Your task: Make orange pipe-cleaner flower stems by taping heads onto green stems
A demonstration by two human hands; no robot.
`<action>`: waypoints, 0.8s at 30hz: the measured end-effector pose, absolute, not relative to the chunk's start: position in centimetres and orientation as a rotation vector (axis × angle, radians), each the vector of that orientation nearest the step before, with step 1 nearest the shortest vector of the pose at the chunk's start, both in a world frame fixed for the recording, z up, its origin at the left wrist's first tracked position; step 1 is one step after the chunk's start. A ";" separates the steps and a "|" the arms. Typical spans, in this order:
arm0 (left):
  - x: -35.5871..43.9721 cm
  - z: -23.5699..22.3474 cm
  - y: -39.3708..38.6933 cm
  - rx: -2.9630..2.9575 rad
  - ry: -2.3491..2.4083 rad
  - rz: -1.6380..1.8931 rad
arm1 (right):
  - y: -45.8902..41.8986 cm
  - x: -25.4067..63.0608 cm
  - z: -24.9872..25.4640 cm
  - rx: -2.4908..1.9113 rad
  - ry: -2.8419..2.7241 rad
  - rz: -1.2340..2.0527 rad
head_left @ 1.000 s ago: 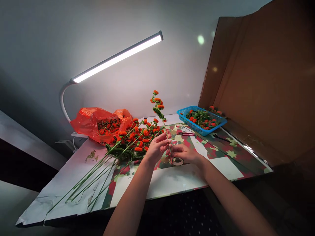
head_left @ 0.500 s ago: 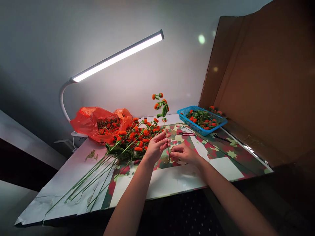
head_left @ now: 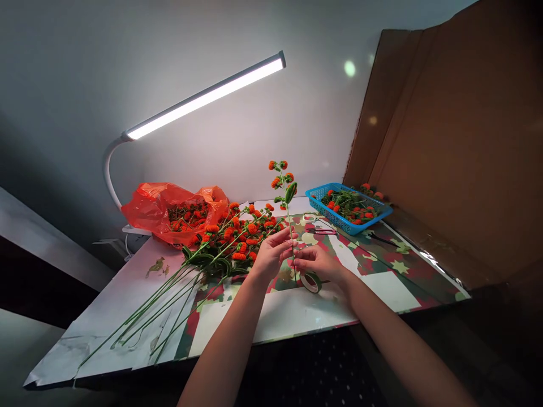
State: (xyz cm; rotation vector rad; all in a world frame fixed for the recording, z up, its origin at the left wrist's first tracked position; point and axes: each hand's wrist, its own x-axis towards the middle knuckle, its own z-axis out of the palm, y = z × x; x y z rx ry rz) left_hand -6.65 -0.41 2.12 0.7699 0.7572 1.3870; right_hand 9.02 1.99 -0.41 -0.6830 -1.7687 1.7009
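An upright artificial flower stem carries several small orange blooms and a green leaf bud near its top. My left hand pinches it around mid-length. My right hand is closed against the lower stem from the right, its fingertips pressed together beside it. Under that palm hangs a roll of green floral tape, tilted; the strip between roll and stem is hidden by my fingers. Left of my hands lies a pile of finished orange flower stems, long green stalks pointing to the front left.
Behind the pile sits a red plastic bag of orange blooms. A blue basket holding more flowers stands back right, with pink-handled snips and a white tape roll near it. A lit lamp reaches overhead; cardboard walls the right side.
The flower stem has shifted slightly right and turned a little. The green tape roll has swung into clearer view below my right hand, which has moved slightly up the stem.
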 end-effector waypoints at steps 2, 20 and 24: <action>-6.8 2.2 -0.4 0.767 0.742 1.397 | 1.9 9.0 -0.3 -0.723 -1.772 1.661; -5.9 1.3 -0.3 0.844 0.648 1.332 | 1.7 9.1 0.0 -0.677 -1.655 1.683; -5.8 1.3 -0.3 0.793 0.723 1.359 | 1.7 9.0 0.0 -0.687 -1.688 1.657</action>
